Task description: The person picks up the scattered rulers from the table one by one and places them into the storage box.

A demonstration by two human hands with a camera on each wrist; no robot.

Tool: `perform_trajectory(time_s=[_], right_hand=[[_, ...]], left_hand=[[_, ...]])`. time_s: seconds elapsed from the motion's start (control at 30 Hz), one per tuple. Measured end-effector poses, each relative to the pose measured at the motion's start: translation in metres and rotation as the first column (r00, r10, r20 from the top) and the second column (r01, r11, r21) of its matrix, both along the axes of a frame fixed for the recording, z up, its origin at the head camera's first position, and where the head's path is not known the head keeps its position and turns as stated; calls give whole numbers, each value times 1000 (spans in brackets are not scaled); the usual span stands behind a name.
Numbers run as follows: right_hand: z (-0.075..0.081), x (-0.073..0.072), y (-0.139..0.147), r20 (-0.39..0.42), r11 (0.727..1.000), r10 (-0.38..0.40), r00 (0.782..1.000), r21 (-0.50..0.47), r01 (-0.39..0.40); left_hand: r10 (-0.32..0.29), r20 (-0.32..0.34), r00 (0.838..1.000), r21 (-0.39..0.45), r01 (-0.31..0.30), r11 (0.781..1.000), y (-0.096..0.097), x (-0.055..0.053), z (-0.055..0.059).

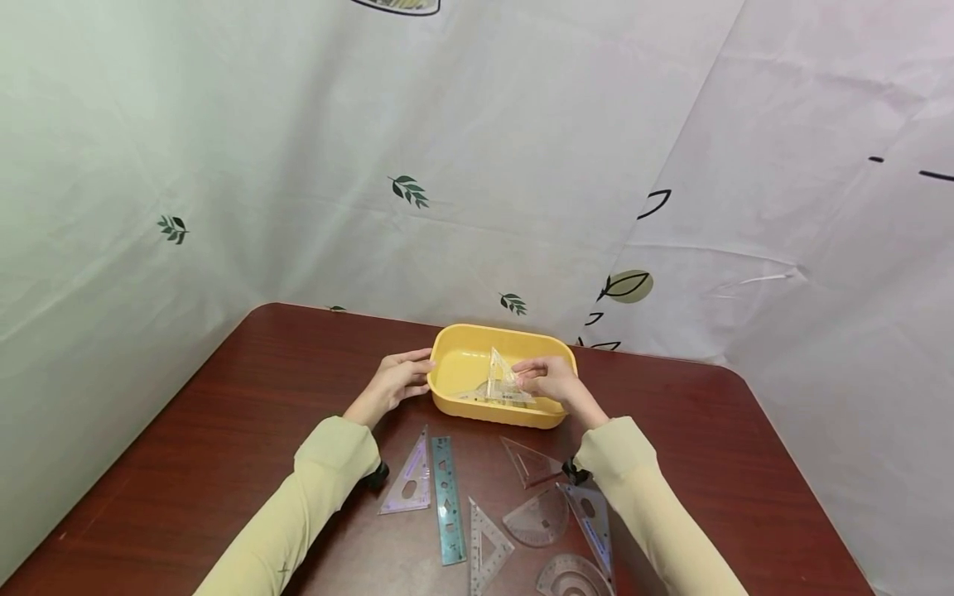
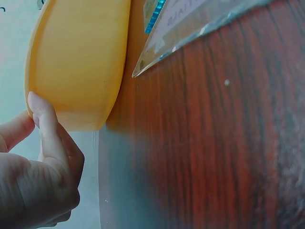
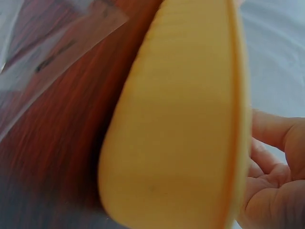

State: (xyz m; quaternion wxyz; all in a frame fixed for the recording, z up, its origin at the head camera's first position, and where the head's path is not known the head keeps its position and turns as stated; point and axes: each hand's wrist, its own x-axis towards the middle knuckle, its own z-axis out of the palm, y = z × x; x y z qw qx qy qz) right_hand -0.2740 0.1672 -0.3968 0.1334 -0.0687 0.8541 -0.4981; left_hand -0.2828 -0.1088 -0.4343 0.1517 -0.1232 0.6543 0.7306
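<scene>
A yellow plastic basin (image 1: pixel 456 408) stands near the back of the table. At its left end my left hand (image 1: pixel 397 378) pinches the rim, thumb and finger on either side of the wall (image 2: pixel 78 57) in the left wrist view. My right hand (image 1: pixel 547 378) reaches over the right side and pinches a clear set square (image 1: pixel 498 379), tilted up inside the basin. Other clear drawing tools (image 1: pixel 473 392) lie beneath it, partly hidden. In the right wrist view the basin wall (image 3: pixel 176 119) hides the right fingertips and the set square.
On the table in front lie a purple-marked set square (image 1: pixel 411 480), a teal ruler (image 1: pixel 448 501), a clear set square (image 1: pixel 487 542), a blue-marked set square (image 1: pixel 594 521), another clear triangle (image 1: pixel 531 463) and two protractors (image 1: pixel 538 520). A patterned cloth (image 1: pixel 462 248) hangs behind the table.
</scene>
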Motion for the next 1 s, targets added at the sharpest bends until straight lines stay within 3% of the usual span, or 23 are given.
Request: perform_trajectory(time_s=[0.33, 0.6, 1.0], right_hand=[[-20, -1, -5, -35, 985, -79, 996, 149, 83], [-27, 2, -15, -148, 932, -121, 982, 323, 163], [-28, 3, -19, -165, 910, -136, 977, 369, 189]], left_hand=[[-11, -8, 1000, 6, 11, 1000, 0, 1, 0], [-10, -12, 1000, 12, 10, 1000, -1, -1, -2], [-5, -9, 1000, 9, 5, 1000, -1, -1, -3]])
